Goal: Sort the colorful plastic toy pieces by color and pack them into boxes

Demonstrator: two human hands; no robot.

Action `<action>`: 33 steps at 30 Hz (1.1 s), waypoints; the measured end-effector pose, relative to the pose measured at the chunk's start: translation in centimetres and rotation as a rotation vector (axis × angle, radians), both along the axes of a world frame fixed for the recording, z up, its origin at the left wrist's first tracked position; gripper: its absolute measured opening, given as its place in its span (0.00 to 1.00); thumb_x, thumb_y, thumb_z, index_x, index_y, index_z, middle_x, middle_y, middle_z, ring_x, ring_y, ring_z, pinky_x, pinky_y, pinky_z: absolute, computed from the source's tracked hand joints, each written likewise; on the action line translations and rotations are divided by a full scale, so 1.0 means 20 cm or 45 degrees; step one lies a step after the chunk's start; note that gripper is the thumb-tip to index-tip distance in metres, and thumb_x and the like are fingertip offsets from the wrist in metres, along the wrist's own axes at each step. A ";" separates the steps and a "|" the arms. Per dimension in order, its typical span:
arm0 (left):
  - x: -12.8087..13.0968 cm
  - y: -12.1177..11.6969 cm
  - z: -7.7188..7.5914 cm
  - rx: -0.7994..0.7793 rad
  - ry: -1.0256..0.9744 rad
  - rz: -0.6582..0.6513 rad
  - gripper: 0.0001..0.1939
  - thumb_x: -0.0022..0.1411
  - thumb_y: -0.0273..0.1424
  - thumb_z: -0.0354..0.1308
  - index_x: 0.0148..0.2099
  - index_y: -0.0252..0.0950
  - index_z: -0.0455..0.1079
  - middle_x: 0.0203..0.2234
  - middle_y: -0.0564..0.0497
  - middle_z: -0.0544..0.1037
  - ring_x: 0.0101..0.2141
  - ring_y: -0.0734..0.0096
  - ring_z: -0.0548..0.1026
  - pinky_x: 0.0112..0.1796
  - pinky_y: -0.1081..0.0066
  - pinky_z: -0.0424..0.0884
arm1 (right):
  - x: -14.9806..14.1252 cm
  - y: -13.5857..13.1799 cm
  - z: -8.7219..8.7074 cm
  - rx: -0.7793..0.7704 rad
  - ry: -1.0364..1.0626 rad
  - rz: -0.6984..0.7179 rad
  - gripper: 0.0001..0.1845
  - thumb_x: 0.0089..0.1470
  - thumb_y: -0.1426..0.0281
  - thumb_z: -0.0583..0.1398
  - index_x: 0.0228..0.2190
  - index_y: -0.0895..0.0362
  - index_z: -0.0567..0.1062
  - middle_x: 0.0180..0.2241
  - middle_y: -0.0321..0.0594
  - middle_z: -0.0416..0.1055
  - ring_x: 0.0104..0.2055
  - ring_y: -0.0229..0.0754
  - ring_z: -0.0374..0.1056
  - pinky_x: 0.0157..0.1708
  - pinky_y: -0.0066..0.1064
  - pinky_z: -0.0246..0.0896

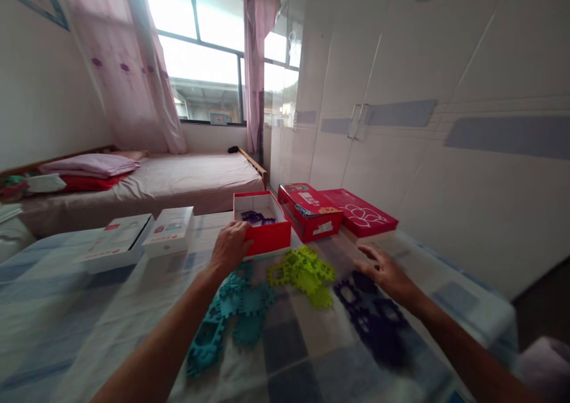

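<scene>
My left hand is closed over the near left corner of an open red box, its fingers on the rim. Inside the box lie a few dark purple gear-edged plastic pieces. My right hand is held with fingers apart over the upper edge of a pile of dark purple gear-edged pieces; nothing shows in it. Between the hands lie a pile of lime-green pieces and, below my left hand, a pile of teal ones.
A red printed carton and a flat red box stand right of the open box. Two white boxes, one nearer the middle and one farther left, rest on the checked cloth. Behind are a bed and wardrobe.
</scene>
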State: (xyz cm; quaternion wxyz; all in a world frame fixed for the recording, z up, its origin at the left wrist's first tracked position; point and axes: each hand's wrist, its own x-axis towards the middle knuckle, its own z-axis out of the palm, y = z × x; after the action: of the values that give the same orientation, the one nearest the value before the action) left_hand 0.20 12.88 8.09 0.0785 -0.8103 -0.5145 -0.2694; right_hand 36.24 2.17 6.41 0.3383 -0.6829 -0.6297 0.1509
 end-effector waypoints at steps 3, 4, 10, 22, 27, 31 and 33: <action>0.02 0.01 0.03 -0.020 -0.009 -0.032 0.09 0.54 0.28 0.52 0.39 0.34 0.67 0.35 0.45 0.76 0.41 0.57 0.70 0.44 0.62 0.67 | 0.06 -0.22 -0.11 -0.156 -0.128 0.019 0.42 0.46 0.47 0.55 0.57 0.58 0.60 0.59 0.50 0.57 0.61 0.52 0.52 0.58 0.43 0.47; 0.03 0.01 0.05 -0.004 -0.017 -0.041 0.09 0.54 0.28 0.52 0.39 0.34 0.67 0.35 0.45 0.76 0.41 0.58 0.69 0.44 0.62 0.67 | 0.06 -0.27 -0.13 -0.198 -0.185 0.049 0.45 0.44 0.46 0.56 0.58 0.57 0.59 0.60 0.49 0.54 0.62 0.53 0.49 0.59 0.45 0.46; 0.05 -0.15 0.17 0.142 -0.061 -0.066 0.07 0.55 0.29 0.51 0.38 0.36 0.65 0.34 0.47 0.74 0.40 0.58 0.67 0.42 0.62 0.66 | -0.03 -0.33 -0.21 -0.265 -0.484 0.103 0.54 0.36 0.44 0.61 0.61 0.52 0.54 0.64 0.51 0.44 0.65 0.58 0.40 0.59 0.51 0.40; 0.13 -0.67 0.10 0.056 -0.187 -0.206 0.04 0.58 0.31 0.52 0.38 0.40 0.65 0.33 0.50 0.73 0.39 0.61 0.69 0.39 0.63 0.67 | -0.11 -0.25 -0.19 0.041 -0.608 -0.024 0.28 0.53 0.52 0.53 0.49 0.57 0.70 0.49 0.50 0.67 0.52 0.52 0.60 0.51 0.43 0.54; 0.16 -0.77 0.01 0.020 -0.218 -0.240 0.03 0.59 0.30 0.52 0.37 0.41 0.64 0.32 0.49 0.73 0.36 0.61 0.69 0.36 0.62 0.69 | -0.09 -0.18 -0.21 -0.141 -0.618 0.077 0.44 0.42 0.44 0.57 0.57 0.51 0.61 0.60 0.50 0.52 0.62 0.60 0.47 0.55 0.53 0.44; 0.16 -0.80 -0.04 0.102 -0.211 -0.264 0.04 0.59 0.29 0.52 0.39 0.42 0.64 0.32 0.50 0.74 0.36 0.61 0.70 0.37 0.60 0.69 | -0.11 -0.17 -0.20 -0.032 -0.594 0.162 0.38 0.44 0.46 0.58 0.53 0.53 0.66 0.52 0.50 0.63 0.55 0.55 0.58 0.52 0.47 0.51; 0.16 -0.82 -0.05 0.136 -0.216 -0.284 0.05 0.59 0.28 0.51 0.39 0.42 0.64 0.31 0.50 0.74 0.36 0.61 0.70 0.38 0.60 0.69 | -0.12 -0.18 -0.20 0.050 -0.550 0.156 0.33 0.46 0.49 0.58 0.49 0.55 0.68 0.48 0.48 0.65 0.50 0.51 0.62 0.49 0.40 0.56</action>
State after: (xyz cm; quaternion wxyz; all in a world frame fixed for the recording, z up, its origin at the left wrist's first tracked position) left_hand 3.42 -3.56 7.10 0.0475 -0.8313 -0.4110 -0.3711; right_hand 33.75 -1.52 2.50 0.1990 -0.6529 -0.7308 0.0089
